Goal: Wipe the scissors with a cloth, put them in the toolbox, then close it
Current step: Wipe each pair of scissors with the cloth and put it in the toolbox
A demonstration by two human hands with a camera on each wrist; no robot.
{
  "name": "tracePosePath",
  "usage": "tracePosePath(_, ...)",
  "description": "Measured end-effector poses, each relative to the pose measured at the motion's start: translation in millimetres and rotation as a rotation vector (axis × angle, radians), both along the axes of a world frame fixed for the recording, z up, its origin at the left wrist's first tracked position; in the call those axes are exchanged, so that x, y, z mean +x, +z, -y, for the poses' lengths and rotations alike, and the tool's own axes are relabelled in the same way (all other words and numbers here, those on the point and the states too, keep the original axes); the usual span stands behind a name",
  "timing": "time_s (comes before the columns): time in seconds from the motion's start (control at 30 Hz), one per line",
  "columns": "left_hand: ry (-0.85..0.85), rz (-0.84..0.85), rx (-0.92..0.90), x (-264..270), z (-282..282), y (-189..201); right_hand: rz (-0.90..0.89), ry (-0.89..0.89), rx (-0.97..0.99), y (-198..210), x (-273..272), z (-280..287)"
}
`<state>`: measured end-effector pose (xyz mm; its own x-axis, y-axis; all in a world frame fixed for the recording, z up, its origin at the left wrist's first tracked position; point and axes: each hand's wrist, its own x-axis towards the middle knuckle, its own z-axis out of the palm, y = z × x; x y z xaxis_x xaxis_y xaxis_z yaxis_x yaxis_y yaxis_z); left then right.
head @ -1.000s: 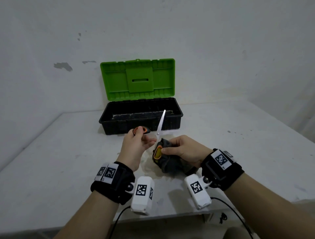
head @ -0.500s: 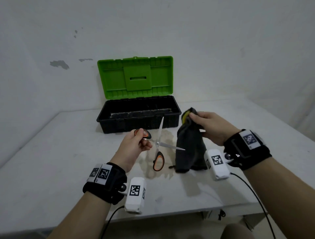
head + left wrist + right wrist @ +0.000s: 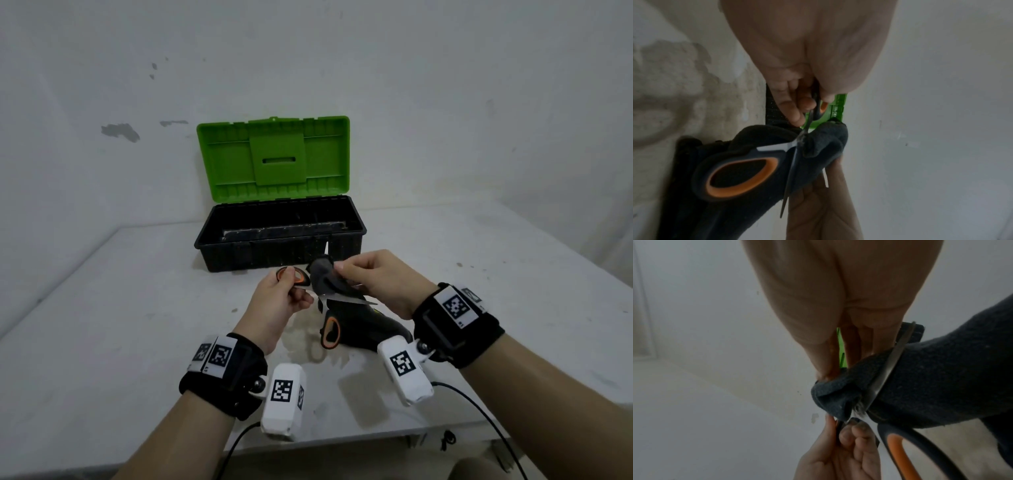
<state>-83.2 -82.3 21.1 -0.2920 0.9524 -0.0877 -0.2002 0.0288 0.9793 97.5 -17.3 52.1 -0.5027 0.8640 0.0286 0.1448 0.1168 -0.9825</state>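
Nearest: left hand (image 3: 279, 301) pinching one orange-lined handle loop of the scissors (image 3: 331, 330), fingers clamped on it. Scissors spread wide, held just above the counter (image 3: 102, 342), well in front of the toolbox (image 3: 281, 240). Second loop hanging low toward the counter, one blade pointing right, the other angled up toward the toolbox.

Right hand (image 3: 373, 281) clamped on a fold of dark grey cloth (image 3: 363, 325), pinched over the up-pointing blade close to the pivot; rest of the cloth draped down to the counter.

Step judged in hand: wiping, still short of stowing. To do well: draw cloth from pivot outward to tip, fingers on the flat sides, never across the edge; steady handle grip to stop blades swinging shut; repeat on the other blade.

Scissors: black handles with orange liners, bright steel blades, thin and pointed.

Farther: toolbox black, green lid (image 3: 274, 157) standing open against the wall, tub apparently bare. Pale stain on counter below the hands.
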Motion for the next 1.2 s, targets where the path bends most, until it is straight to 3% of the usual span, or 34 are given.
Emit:
tracePosePath(0.33,-0.087,-0.11,0.022,1.5,2.0,4.2,0.188,0.053,-0.029,-1.7,-6.5,4.7)
tracePosePath(0.57,-0.185,-0.161,-0.018,2.4,5.0,5.7,0.153,0.036,-0.117,-3.8,-7.3,5.6)
tracePosePath(0.93,-0.183,-0.09,-0.061,3.1,7.2,10.7,-0.171,-0.175,-0.218,7.8,4.7,-5.1)
tracePosePath(1.2,-0.159,-0.08,-0.051,1.5,3.5,13.7,-0.119,-0.013,-0.277,-4.6,9.8,2.4)
